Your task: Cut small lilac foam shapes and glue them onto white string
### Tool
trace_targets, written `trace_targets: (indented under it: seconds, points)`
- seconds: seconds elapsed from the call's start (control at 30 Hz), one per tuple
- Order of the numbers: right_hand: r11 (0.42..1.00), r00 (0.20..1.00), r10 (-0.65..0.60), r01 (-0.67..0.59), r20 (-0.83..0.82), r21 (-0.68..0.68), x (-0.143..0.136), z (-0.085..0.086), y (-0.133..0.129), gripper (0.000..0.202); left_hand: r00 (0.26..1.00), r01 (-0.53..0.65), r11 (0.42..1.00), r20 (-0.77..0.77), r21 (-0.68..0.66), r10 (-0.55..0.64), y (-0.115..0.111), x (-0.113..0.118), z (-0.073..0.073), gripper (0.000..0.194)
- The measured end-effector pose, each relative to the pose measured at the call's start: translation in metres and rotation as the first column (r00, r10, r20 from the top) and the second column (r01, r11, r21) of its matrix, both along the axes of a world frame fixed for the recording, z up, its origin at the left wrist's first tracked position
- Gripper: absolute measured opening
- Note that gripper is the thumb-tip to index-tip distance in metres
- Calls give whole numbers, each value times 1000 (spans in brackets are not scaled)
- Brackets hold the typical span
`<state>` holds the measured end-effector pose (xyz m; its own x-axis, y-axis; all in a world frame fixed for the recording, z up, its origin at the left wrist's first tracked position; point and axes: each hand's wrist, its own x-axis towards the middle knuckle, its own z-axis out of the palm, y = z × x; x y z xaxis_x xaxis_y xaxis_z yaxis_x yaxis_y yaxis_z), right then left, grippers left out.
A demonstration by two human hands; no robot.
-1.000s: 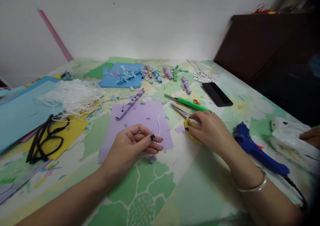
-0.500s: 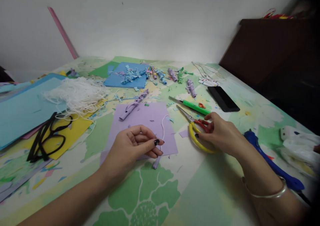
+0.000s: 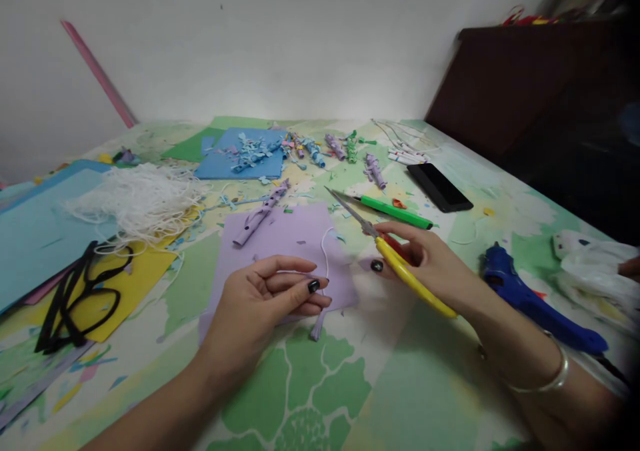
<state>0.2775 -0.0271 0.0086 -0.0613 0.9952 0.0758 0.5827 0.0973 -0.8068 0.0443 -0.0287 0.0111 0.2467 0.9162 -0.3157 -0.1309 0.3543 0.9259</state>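
Observation:
Between the thumb and fingers of my left hand is pinched a white string; its upper end curves over a purple paper sheet. A small purple paper tassel hangs from the string just below those fingers. My right hand grips scissors with yellow and red handles, lifted off the table, blades together and pointing away to the left. Beneath the blades lies a green utility knife. A rolled purple paper tube rests on the purple sheet.
On the left are a heap of white string, black glasses and blue sheets. Small paper rolls lie at the back. A black phone, a blue glue gun and a plastic bag occupy the right.
My right hand has closed around the scissors and raised them from the table, tilting them. My left hand keeps its pinch on the string. The view has shifted slightly.

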Motion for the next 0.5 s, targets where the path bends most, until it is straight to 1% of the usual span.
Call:
trace_targets:
  seconds: [0.07, 0.13, 0.23, 0.37, 0.5]
  points:
    - [997, 997, 78, -77, -12, 10, -10, -2, -6, 36, 999, -22, 1000, 23, -7, 22, 0, -1, 1, 22]
    - [991, 990, 132, -133, 53, 7, -18, -3, -13, 31, 998, -43, 999, 54, -4, 44, 1, -1, 0, 21]
    - [979, 975, 198, -202, 103, 30, -25, -4, -20, 34, 993, -69, 997, 98, -22, 71, 2, -1, -1, 20]
    - [965, 956, 239, -253, 168, 67, -28, -3, -24, 40, 985, -66, 994, 153, -85, 78, 2, 0, 0, 18]
    - [960, 947, 261, -274, 189, 51, -29, -4, -25, 45, 974, -57, 990, 210, -130, 83, 2, 1, 2, 16]
